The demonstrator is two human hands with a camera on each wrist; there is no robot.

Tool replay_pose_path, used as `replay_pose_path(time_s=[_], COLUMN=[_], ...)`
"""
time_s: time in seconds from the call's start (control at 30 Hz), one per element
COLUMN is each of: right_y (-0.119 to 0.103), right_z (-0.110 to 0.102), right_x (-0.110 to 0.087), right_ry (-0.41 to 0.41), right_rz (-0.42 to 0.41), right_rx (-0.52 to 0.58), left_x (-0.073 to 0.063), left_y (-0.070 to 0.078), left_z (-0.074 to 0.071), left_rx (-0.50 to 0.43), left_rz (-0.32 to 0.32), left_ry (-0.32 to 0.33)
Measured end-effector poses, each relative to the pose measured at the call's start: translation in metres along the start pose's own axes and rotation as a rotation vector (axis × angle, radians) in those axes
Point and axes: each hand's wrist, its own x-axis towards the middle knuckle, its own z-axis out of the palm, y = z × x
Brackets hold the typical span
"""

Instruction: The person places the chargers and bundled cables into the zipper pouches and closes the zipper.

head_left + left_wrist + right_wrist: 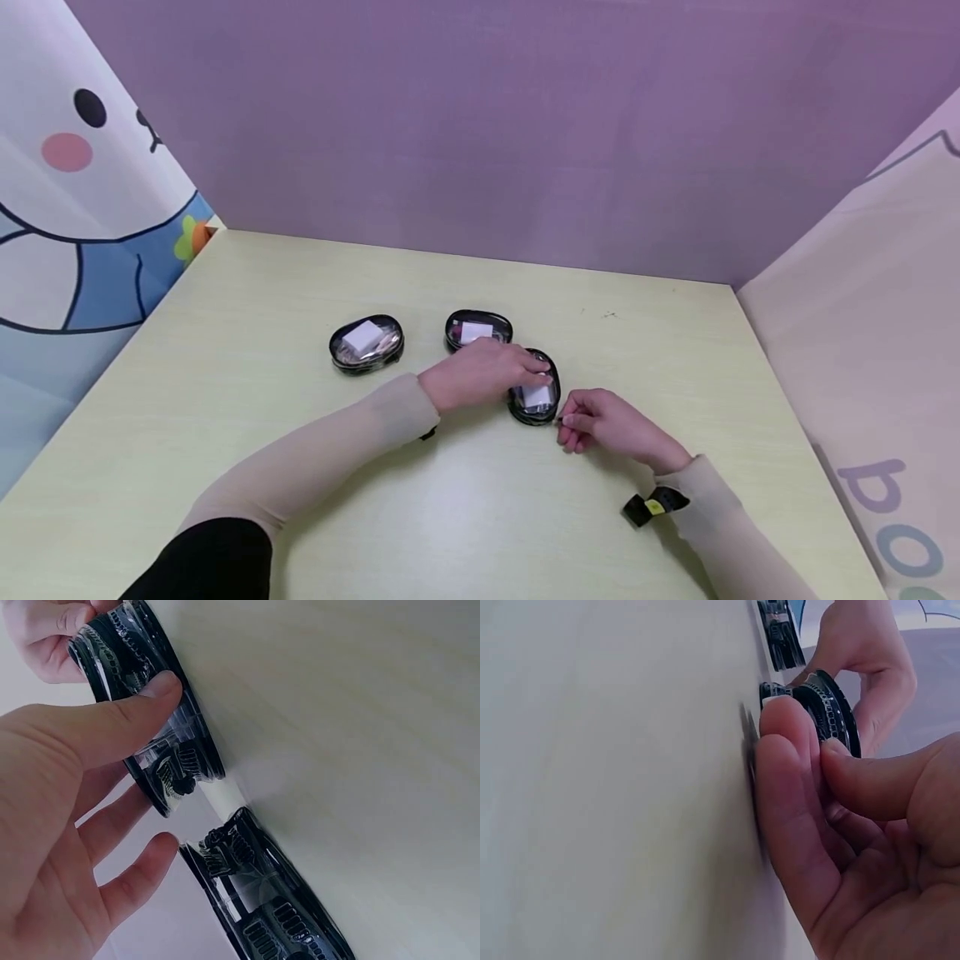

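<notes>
Three small oval zip pouches, clear with black trim and white labels, lie on the table. My left hand (487,371) holds the nearest pouch (537,398), its thumb along one side and fingers on the other, as the left wrist view shows. At the near end of that pouch, my right hand (603,423) pinches a small dark tab, apparently the zipper pull (560,419), between thumb and forefinger. Partly covered by my left hand, the middle pouch (477,323) sits just behind. The third pouch (367,343) lies apart to the left, with small items showing inside.
The pale wooden table (450,517) meets a purple panel (480,142) at its back edge. A cartoon-printed sheet (105,275) stands at the left, and a pale lettered sheet (862,333) at the right.
</notes>
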Motion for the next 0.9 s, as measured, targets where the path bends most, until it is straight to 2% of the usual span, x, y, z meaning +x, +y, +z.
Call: replay_pose_path(time_s=[0.13, 0.33, 0.5, 0.6, 0.67, 0.9], right_y=[0.002, 0.006, 0.008, 0.008, 0.008, 0.011], right_z=[-0.002, -0.009, -0.016, -0.018, -0.019, -0.021], right_x=[-0.001, 0.002, 0.007, 0.01, 0.011, 0.007], right_ry=[0.078, 0.226, 0.307, 0.32, 0.318, 0.288], right_rz=[0.031, 0.092, 0.118, 0.126, 0.129, 0.115], right_rx=[0.049, 0.159, 0.165, 0.165, 0.163, 0.124], left_x=[-0.002, -0.005, -0.004, -0.001, 0.001, 0.004], left_y=[0.004, 0.006, 0.006, 0.008, 0.009, 0.012], left_z=[-0.001, 0.001, 0.002, 0.001, 0.001, 0.0], left_rx=[0.051, 0.106, 0.124, 0.141, 0.151, 0.14], left_rz=[-0.012, -0.017, 0.055, 0.102, 0.11, 0.07], left_ry=[-0.011, 0.012, 0.04, 0.054, 0.047, 0.002])
